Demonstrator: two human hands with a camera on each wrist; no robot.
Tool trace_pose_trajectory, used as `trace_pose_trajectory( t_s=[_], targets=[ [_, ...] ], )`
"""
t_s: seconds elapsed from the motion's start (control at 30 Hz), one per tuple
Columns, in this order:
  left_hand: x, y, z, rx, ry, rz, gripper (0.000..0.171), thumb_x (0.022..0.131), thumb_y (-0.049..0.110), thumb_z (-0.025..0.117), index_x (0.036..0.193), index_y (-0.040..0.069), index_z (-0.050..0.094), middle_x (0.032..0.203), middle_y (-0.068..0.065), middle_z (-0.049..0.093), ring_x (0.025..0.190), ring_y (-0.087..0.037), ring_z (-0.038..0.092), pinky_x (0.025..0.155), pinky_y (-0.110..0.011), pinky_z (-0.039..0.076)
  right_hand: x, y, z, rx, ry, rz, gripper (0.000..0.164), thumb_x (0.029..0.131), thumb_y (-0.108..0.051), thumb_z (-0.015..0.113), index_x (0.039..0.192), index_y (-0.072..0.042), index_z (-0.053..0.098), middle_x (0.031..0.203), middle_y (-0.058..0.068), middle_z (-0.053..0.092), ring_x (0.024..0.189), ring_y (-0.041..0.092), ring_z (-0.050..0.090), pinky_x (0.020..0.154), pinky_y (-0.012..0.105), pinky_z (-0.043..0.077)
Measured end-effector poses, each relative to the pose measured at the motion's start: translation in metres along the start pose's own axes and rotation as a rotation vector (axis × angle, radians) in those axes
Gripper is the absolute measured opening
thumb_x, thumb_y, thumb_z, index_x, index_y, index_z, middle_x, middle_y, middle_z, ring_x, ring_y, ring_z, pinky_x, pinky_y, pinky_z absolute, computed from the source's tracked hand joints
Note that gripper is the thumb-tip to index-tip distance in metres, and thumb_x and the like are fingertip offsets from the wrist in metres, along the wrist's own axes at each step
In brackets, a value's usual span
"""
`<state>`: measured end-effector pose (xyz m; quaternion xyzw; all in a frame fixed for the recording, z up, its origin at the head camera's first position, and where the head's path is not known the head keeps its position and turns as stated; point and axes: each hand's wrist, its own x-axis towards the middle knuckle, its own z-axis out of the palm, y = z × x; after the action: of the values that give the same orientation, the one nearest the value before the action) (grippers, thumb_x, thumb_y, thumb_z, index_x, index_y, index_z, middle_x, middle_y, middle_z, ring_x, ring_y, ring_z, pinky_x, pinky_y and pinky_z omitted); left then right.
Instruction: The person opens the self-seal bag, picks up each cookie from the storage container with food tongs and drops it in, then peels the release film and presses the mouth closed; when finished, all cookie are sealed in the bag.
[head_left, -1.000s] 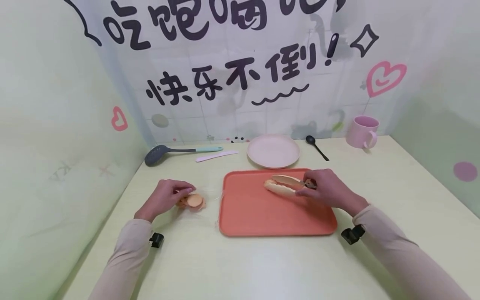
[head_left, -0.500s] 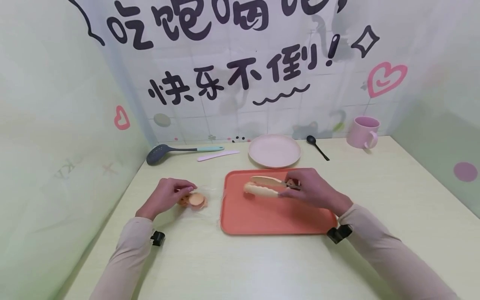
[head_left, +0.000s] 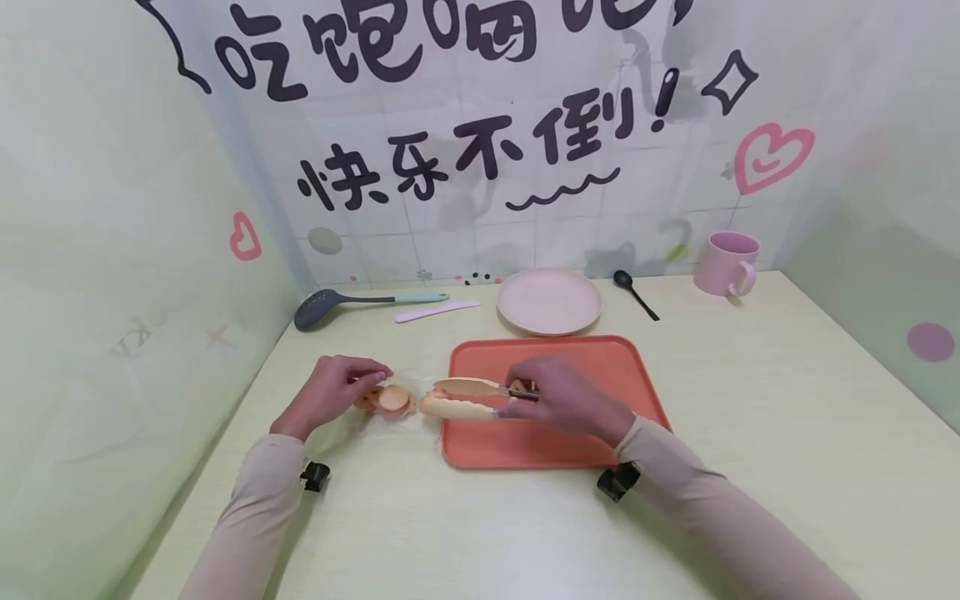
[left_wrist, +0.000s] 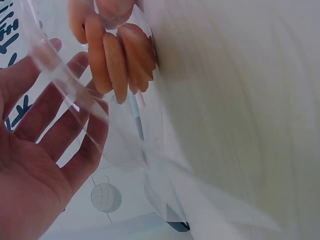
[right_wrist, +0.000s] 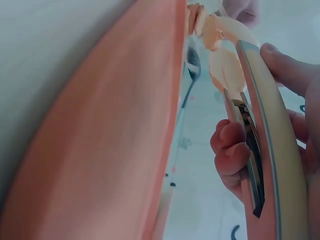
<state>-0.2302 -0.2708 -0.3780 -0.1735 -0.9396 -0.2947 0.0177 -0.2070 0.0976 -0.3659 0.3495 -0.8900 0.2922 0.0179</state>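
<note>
My left hand (head_left: 333, 392) is at the left side, thumb and fingers pinching the rim of a clear plastic bag (left_wrist: 125, 145). Inside the bag are several orange-brown food pieces (left_wrist: 117, 60), with a round, pale-topped piece (head_left: 393, 400) among them in the head view. My right hand (head_left: 558, 396) grips a pair of cream-coloured food tongs (head_left: 465, 409) by their metal-edged arms. The tong tips reach over the left rim of the orange tray (head_left: 517, 450) to the bag's mouth. Between the tips is a small orange-pink food piece (right_wrist: 212, 32).
A pale pink plate (head_left: 549, 302) stands behind the tray. At the back left lie a slotted ladle (head_left: 322, 308) and a pink knife (head_left: 437, 312). A black spoon (head_left: 635, 295) and a pink mug (head_left: 726, 265) are at the back right. Printed sheets wall the table in.
My right hand has carried the tongs and the food piece leftward across the tray to the bag. The left hand has stayed in place, holding the bag.
</note>
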Motion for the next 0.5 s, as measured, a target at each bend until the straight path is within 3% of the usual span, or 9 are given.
trace_pose_trajectory(
  t_s=[0.27,0.5],
  targets=[
    [-0.001,0.0,0.0,-0.011,0.004,0.013,0.018,0.099,0.016,0.065,0.111,0.012,0.077,0.109,-0.007,0.078,0.099,-0.022,0.074,0.086,-0.041,0.061,0.015,-0.005,0.018,0.103,-0.001,0.001,0.024,0.086,-0.041,0.079,0.088,-0.019,0.069,0.068,-0.009,0.054,0.06,0.006,0.045,0.055,0.018,0.038],
    [-0.001,0.002,0.002,-0.01,-0.005,-0.004,0.019,0.099,0.017,0.065,0.113,0.012,0.077,0.11,-0.008,0.078,0.099,-0.023,0.074,0.086,-0.042,0.061,0.018,-0.004,0.023,0.127,-0.018,-0.001,0.023,0.086,-0.042,0.079,0.087,-0.021,0.069,0.068,-0.009,0.058,0.062,0.005,0.049,0.055,0.019,0.041]
  ],
)
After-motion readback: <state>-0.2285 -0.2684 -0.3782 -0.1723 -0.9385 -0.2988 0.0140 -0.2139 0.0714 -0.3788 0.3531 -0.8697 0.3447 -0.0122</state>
